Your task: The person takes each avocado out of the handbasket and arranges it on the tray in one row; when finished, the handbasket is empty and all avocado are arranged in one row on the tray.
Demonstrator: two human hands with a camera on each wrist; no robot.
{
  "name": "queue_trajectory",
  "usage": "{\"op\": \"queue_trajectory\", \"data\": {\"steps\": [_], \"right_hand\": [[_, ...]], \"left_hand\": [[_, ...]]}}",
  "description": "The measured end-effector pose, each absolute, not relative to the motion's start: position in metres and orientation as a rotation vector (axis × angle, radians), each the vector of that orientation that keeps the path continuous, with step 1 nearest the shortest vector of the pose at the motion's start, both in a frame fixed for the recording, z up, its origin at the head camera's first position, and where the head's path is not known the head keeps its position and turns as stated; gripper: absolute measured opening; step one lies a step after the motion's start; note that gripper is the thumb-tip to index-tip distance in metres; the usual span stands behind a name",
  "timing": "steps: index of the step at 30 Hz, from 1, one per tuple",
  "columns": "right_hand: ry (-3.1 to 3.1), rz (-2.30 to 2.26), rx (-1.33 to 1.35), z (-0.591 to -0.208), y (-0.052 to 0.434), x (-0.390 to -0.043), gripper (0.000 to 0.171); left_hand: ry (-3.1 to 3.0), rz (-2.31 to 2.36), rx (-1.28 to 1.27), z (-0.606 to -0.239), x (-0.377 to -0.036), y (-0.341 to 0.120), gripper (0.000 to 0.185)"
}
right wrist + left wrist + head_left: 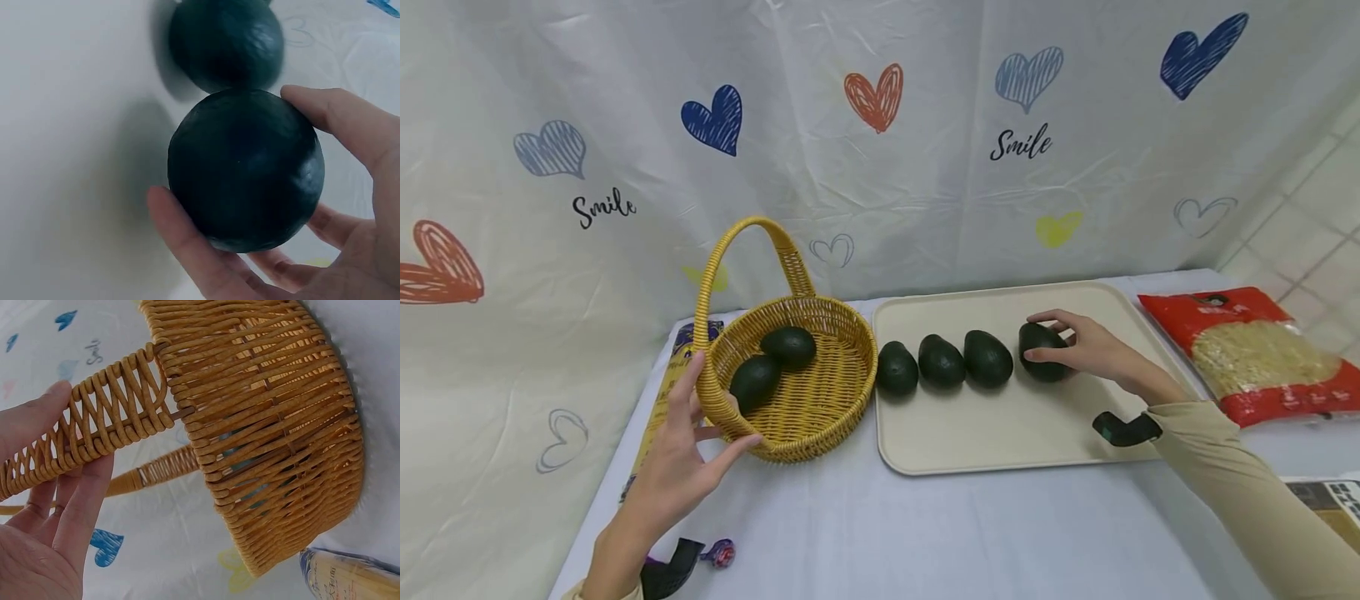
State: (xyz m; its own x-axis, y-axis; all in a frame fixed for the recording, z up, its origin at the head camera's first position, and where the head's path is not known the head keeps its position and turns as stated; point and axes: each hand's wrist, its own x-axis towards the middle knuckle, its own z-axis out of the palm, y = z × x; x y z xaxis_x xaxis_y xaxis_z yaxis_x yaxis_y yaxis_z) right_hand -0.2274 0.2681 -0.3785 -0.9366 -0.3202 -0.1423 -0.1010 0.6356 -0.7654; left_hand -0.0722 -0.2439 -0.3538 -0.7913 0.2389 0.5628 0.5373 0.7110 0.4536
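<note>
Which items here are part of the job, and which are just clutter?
In play: right hand gripping an avocado; three more avocados on the tray; left hand holding the wicker basket.
Lying about: red noodle packet, blue packet.

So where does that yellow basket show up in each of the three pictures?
Head view: the basket sits left of centre on the table, two avocados inside, the left hand holding its rim by the handle.
Left wrist view: the basket fills the frame, seen side-on.
Right wrist view: not in it.
Shared landmark: the left hand at the handle.
</note>
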Motion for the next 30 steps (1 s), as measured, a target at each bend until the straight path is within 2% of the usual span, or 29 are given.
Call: {"op": "queue_trajectory", "data": {"steps": [4, 8, 11, 18, 24, 30], "right_hand": [[2.55, -1.18, -0.343, -0.384, 0.265, -0.228, 0.067], [2.522, -1.187, -0.349, -0.383, 0.265, -0.228, 0.061], [2.525, -1.191, -0.343, -0.381, 0.267, -0.228, 0.058], [2.53, -1.182, -0.323, -0.381, 0.273, -0.229, 0.056], [2.554, -1.184, -0.32, -0.379, 0.276, -0.231, 0.057], [2.64, -1.172, -0.343, -0.368, 0.274, -0.236, 0.056]], "left_hand": [[-2.433, -0.865, -0.624, -0.354, -0.073, -0.243, 0.137], [-2.422, -0.849, -0.653, -0.354, -0.073, -0.245, 0.113], [-2.422, -0.842, -0.66, -0.354, -0.073, -0.246, 0.106], [-2.443, -0.824, -0.64, -0.353, -0.073, -0.246, 0.136], [-2.461, -0.819, -0.611, -0.352, -0.072, -0.245, 0.137], [-2.46, -0.813, -0.622, -0.352, -0.071, -0.247, 0.131]]}}
